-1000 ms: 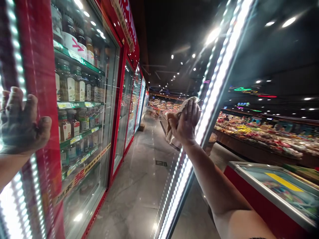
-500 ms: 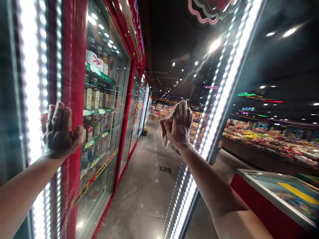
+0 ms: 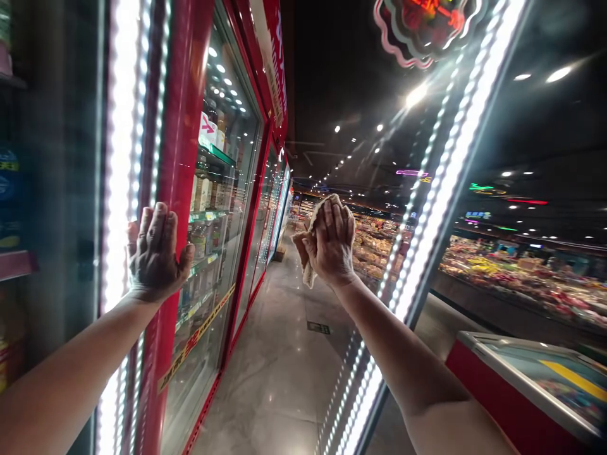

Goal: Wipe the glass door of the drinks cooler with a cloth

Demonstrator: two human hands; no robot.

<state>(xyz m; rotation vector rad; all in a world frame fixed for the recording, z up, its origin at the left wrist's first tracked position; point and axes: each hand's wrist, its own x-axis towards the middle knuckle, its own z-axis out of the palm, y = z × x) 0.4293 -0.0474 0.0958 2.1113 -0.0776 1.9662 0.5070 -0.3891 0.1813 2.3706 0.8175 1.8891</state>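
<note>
My left hand (image 3: 158,253) lies flat with its fingers stretched out against the red cabinet frame (image 3: 183,158), beside a bright LED strip (image 3: 124,95). Under my right palm is a beige cloth (image 3: 308,268), bunched at its left side. That right hand (image 3: 333,243) is raised ahead, fingers held close together, pressing the cloth to what looks like the clear pane of a swung-out glass door. A second LED strip (image 3: 458,155) runs slantwise along the pane's right side, behind my right forearm.
Red-framed drink coolers (image 3: 258,253) with bottles on shelves line the left of the aisle. The grey tiled floor (image 3: 270,373) stretches ahead. At lower right stands a red chest freezer (image 3: 502,392); a produce display (image 3: 516,272) lies behind it. A neon sign (image 3: 429,28) hangs above.
The view has turned left, so the cooler frame and my left hand appear farther right. My right hand and the cloth have shifted slightly left over the pane.
</note>
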